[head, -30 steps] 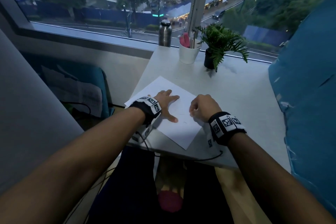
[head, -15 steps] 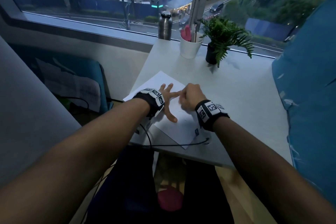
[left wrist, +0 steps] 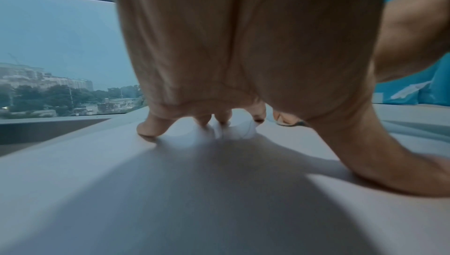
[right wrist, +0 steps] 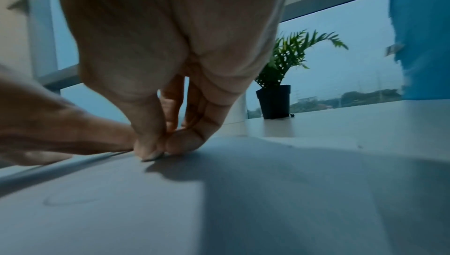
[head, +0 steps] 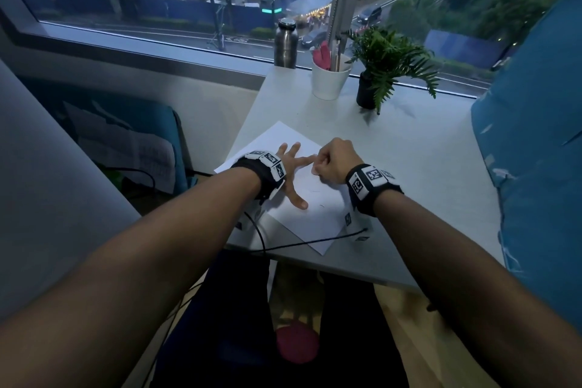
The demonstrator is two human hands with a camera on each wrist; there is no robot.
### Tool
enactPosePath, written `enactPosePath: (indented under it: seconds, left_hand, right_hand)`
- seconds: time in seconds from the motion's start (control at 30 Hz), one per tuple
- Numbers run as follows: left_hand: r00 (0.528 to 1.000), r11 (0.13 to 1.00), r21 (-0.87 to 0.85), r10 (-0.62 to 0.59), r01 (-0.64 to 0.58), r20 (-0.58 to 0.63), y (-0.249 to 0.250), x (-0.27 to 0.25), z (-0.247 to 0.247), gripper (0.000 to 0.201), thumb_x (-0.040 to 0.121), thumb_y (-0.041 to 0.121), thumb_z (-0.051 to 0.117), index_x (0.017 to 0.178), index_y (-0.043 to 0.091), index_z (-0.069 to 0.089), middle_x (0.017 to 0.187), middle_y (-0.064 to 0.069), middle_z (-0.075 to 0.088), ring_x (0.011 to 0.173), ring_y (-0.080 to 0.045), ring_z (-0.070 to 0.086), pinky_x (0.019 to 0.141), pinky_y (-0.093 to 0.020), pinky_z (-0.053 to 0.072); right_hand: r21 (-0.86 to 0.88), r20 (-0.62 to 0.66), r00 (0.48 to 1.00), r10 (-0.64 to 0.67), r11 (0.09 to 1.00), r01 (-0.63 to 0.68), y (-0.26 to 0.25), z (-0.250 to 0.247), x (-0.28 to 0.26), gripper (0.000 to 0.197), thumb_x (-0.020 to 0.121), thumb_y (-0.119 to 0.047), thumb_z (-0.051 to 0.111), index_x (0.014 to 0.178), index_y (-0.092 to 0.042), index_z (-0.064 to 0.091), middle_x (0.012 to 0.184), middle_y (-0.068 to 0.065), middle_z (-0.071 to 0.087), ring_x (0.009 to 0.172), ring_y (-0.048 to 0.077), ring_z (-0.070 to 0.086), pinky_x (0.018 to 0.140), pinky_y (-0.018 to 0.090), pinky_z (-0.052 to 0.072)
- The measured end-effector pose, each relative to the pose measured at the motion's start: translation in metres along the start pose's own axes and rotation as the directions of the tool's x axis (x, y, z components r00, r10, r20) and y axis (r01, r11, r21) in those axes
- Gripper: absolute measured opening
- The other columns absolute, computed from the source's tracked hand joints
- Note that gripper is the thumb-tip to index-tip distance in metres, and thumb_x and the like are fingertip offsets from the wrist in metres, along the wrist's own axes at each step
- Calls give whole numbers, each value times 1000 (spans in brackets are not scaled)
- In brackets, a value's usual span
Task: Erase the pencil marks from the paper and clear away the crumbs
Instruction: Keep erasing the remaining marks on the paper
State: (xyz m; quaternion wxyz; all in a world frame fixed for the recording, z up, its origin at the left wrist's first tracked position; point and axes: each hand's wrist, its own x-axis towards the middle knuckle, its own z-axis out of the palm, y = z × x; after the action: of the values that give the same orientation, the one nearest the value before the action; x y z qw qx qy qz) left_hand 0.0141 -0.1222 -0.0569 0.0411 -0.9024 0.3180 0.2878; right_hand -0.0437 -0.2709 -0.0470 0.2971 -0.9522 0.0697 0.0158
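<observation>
I see the paper [head: 302,214] lying flat on the bench [head: 425,167], skewed so one corner juts past the near edge. It is a single light sheet, thin and quick to slide or crease, so I judge it needs pinning close beside wherever it gets rubbed. My left hand [head: 288,167] does that, fingers spread flat and pressing down on the far half. My right hand [head: 333,161] sits clenched just beside the left forefinger, its thumb and fingertips [right wrist: 151,149] pinched together at the sheet; I take it an eraser is in there, but none shows, so I cannot say what it grips. A faint pencil loop [right wrist: 70,200] remains on the near part. A black cable [head: 315,241] crosses the overhanging corner and could snag a sweep toward me. The white cup [head: 329,80], potted plant [head: 384,63] and steel bottle [head: 286,42] stand well apart by the window, out of the way.
</observation>
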Motion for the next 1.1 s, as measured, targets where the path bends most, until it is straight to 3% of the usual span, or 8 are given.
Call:
enactPosePath:
  seconds: [0.17,0.33,0.47,0.6,0.77,0.9,1.03,1.1]
  left_hand:
    - [1000,1000,4,-3,3,-4,-4,0,2,136,52,70,82,150,49,-10,160,-1,-27,146,-32,-24,111,-70,10]
    - [1000,1000,15,0,0,-11,-2,0,2,136,52,70,82,149,52,-11,161,-2,-25,147,-34,-23,110,-72,11]
    - [1000,1000,28,-8,9,-23,-4,2,4,140,47,75,81,150,50,-9,161,-1,-26,147,-33,-23,111,-69,10]
    - [1000,999,45,5,-5,-17,-2,-2,2,138,51,74,80,151,47,-12,161,-2,-25,147,-34,-21,110,-70,11]
    - [1000,999,33,16,-16,-17,-6,-4,2,138,50,74,80,150,49,-12,161,-1,-26,147,-33,-21,111,-72,11]
    - [1000,999,37,13,-12,-11,-3,-3,2,138,53,73,80,151,46,-12,161,-2,-25,147,-34,-21,110,-71,9]
    - [999,999,27,30,-30,-24,-7,-3,3,137,53,70,82,151,47,-11,161,-3,-24,147,-35,-21,110,-70,9]
    - [999,998,55,34,-32,-26,-6,-2,1,137,54,70,81,152,45,-11,162,-3,-23,147,-35,-19,109,-71,9]
  right_hand:
    - [-22,230,967,-113,992,121,-8,10,-11,14,73,-11,64,66,-17,75,70,-1,74,61,11,71,66,32,62]
    - [7,1,1000,21,1000,-21,-3,4,2,10,78,-9,70,68,-9,73,72,7,73,54,11,68,50,19,55]
    - [-42,221,974,-48,997,59,-11,10,-7,9,75,-12,70,68,-11,75,64,4,72,57,14,71,64,33,62]
    - [10,-108,989,97,995,-96,-3,3,2,9,78,-12,72,70,-9,74,67,5,71,49,7,63,46,16,53]
    - [-15,182,983,-1,1000,4,-16,12,-18,12,78,-8,69,69,-11,75,66,1,72,58,11,70,60,23,59]
    - [16,-82,988,130,992,-129,-2,1,-3,7,75,-13,76,71,-8,75,68,6,72,55,11,67,49,17,53]
    - [-21,84,995,47,999,-46,-9,13,-14,9,77,-10,74,68,-10,73,66,4,72,56,14,70,58,23,59]
    - [-64,31,996,81,995,-79,-1,7,-11,8,74,-11,77,68,-11,73,69,4,71,60,15,71,61,26,60]
